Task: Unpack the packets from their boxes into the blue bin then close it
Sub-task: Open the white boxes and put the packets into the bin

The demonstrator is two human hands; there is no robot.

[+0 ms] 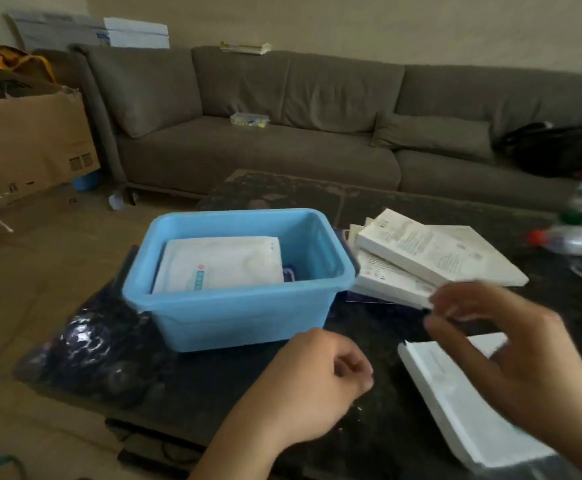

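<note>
Hovering with spread fingers over a white box [462,407], the right hand [511,344] holds nothing; the left hand [317,379] is curled empty; a packet [220,265] lies in the blue bin [234,313].

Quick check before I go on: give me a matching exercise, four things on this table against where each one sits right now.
Things:
1. white packet
2. stacked white boxes
3. plastic bottles
4. lone white box

Places:
A. far right edge of the table
B. nearest the camera, under the right hand
C. inside the blue bin
D. just right of the bin

Pairs: 1-C, 2-D, 3-A, 4-B
</note>
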